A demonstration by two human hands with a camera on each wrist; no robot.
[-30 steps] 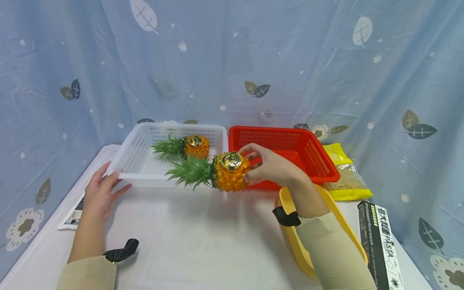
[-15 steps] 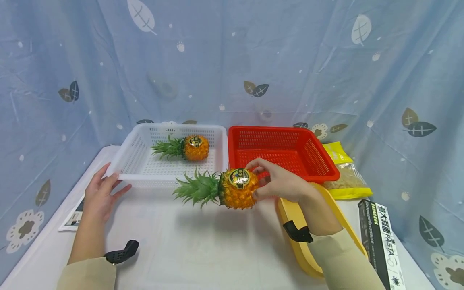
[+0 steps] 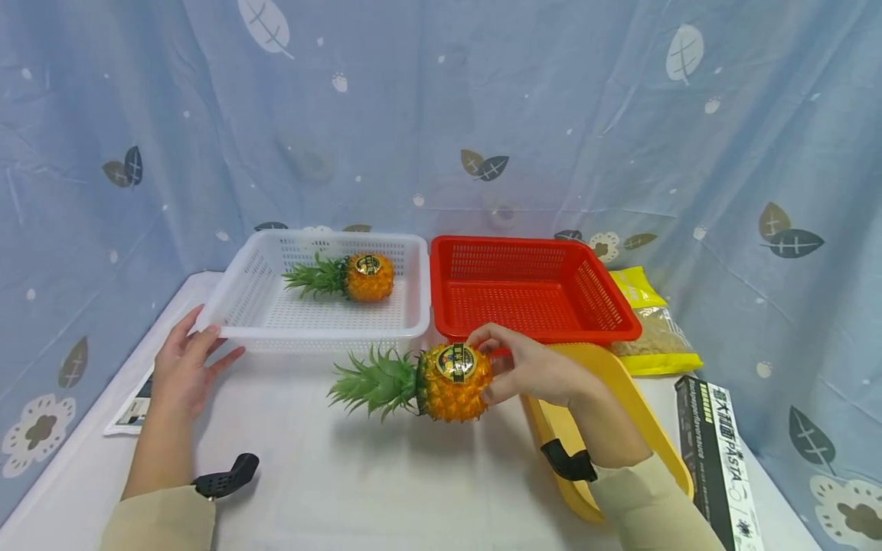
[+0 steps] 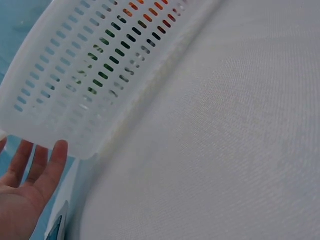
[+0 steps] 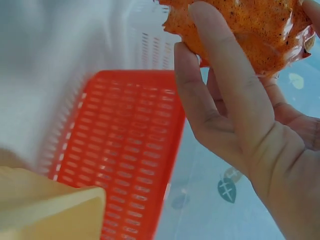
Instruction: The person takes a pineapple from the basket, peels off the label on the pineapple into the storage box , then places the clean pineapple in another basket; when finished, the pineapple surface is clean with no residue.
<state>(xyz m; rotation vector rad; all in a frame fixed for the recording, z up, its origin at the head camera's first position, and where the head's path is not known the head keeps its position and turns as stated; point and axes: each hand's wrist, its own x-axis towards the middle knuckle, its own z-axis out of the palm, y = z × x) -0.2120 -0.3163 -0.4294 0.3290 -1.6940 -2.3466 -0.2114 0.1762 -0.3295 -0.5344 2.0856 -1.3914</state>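
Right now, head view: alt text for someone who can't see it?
A person's right hand holds a pineapple sideways over a white table, while the left hand touches the near left corner of a white basket containing a second pineapple. A red basket, yellow tub, bag and pasta box sit to the right.

I see the left hand [image 4: 22,207], its fingers touching the rim of a white plastic basket [image 4: 65,122] near one corner. Through the slots in its wall appear a green thing [image 4: 108,67] and an orange thing [image 4: 133,6]. Beside it spreads a white cloth [image 4: 215,145].
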